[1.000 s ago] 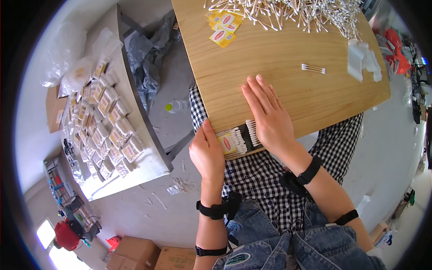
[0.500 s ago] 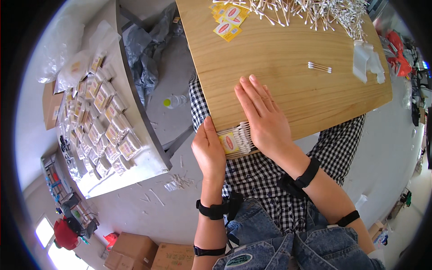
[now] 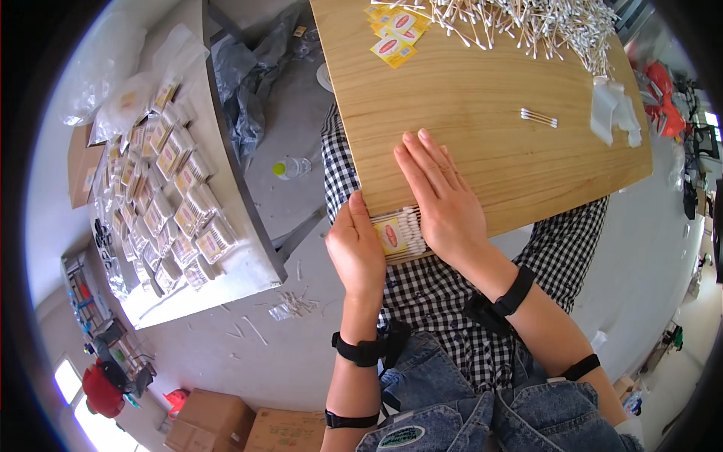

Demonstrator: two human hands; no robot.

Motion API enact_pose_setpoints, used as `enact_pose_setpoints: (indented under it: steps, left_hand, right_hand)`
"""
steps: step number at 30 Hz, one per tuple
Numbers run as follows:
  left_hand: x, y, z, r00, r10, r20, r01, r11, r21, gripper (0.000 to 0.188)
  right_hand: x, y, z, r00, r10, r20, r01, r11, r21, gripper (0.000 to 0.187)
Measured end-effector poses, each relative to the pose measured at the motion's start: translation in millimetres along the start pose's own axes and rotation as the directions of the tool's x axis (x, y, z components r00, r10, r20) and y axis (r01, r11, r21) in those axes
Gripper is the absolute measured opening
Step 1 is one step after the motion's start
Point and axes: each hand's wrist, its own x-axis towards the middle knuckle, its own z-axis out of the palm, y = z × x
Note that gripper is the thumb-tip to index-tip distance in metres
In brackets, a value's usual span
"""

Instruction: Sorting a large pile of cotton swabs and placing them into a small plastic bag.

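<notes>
At the near left corner of the wooden table, a small pack of cotton swabs (image 3: 413, 232) lies between my hands, with a yellow label card (image 3: 391, 236) at its left side. My left hand (image 3: 356, 247) grips the pack's left end, its fingertips partly hidden. Stretched out flat, my right hand (image 3: 449, 207) presses its palm against the white swab tips on the right end. Farther off on the tabletop (image 3: 482, 135) lie a few loose cotton swabs (image 3: 539, 117).
A heap of cotton swabs (image 3: 527, 22) covers the far edge, near yellow label cards (image 3: 395, 50). Clear plastic bags (image 3: 614, 113) lie at the right edge. On a metal table (image 3: 252, 280) to the left are many packed swabs (image 3: 177, 192). A bottle (image 3: 292, 168) lies on the floor.
My left hand has shifted slightly right with the pack's left end, closer to my right hand. The swab tips look more even. The whole view has moved a little.
</notes>
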Motion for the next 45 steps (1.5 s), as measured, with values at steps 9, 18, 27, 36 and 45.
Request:
enact_pose_setpoints:
  steps: [9,18,27,36,45]
  left_hand:
    - [-1.0,4.5,1.1,0.999,0.010,-0.036,-0.007,0.997,0.072,0.042]
    - [-3.7,12.6,3.0,0.992,0.087,-0.095,-0.071,0.985,0.158,0.039]
    - [-5.0,12.3,-1.0,0.991,0.117,-0.063,-0.107,0.983,0.152,0.036]
    - [-0.2,8.9,-24.9,0.996,0.081,0.045,-0.087,0.982,0.169,0.035]
    - [10.9,94.1,-35.2,0.921,0.390,-0.024,-0.359,0.869,0.340,0.013]
  right_hand:
    - [-0.5,-3.3,0.9,1.000,-0.003,0.004,0.003,1.000,0.023,0.056]
    - [2.1,-15.2,5.1,0.987,0.096,-0.131,-0.057,0.961,0.270,0.048]
    - [2.8,-34.6,9.9,0.981,0.172,-0.091,-0.033,0.611,0.791,0.050]
    - [-16.4,-22.4,-1.7,0.926,0.370,0.077,-0.082,-0.001,0.997,0.054]
    - [-9.5,129.1,-67.9,0.917,0.262,-0.301,-0.208,0.957,0.200,0.043]
